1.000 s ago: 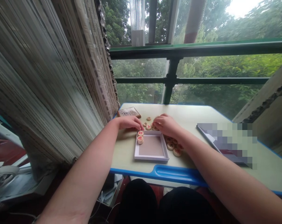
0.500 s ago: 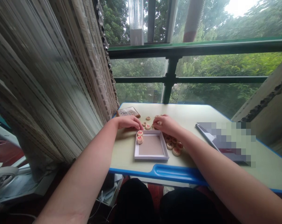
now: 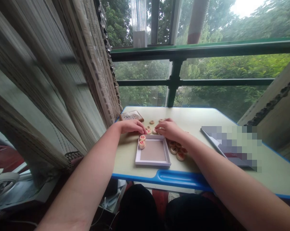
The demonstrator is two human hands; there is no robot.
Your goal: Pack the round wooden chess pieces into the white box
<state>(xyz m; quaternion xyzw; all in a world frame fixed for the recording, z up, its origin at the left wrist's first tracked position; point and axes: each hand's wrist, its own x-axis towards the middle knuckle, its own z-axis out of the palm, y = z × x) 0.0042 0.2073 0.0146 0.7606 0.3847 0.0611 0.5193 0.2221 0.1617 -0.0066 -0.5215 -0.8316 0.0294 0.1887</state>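
A shallow white box (image 3: 168, 155) lies on the table. Two round wooden Chinese chess pieces with red characters, an upper piece (image 3: 142, 137) and a lower piece (image 3: 142, 144), are in its far left corner. My left hand (image 3: 134, 126) is just beyond that corner, fingers stretched out and slightly bent, beside a red-marked piece (image 3: 148, 132). Whether they touch it is hard to see. My right hand (image 3: 169, 129) has its fingertips on another piece (image 3: 154, 131) past the box's far edge; its palm side is hidden. Several more pieces (image 3: 174, 150) lie right of the box, partly under my right forearm.
A flat brown-edged box (image 3: 132, 115) lies at the table's far left. To the right is a grey flat object (image 3: 214, 141), partly blurred out. A blue tray groove (image 3: 183, 178) runs along the near edge. Curtains (image 3: 87, 80) hang close on the left; a green window railing (image 3: 175, 70) stands behind.
The white box has shifted slightly left with the two pieces in it. My right hand and the pieces beyond the box's far edge have also moved a little left. My left hand has barely moved.
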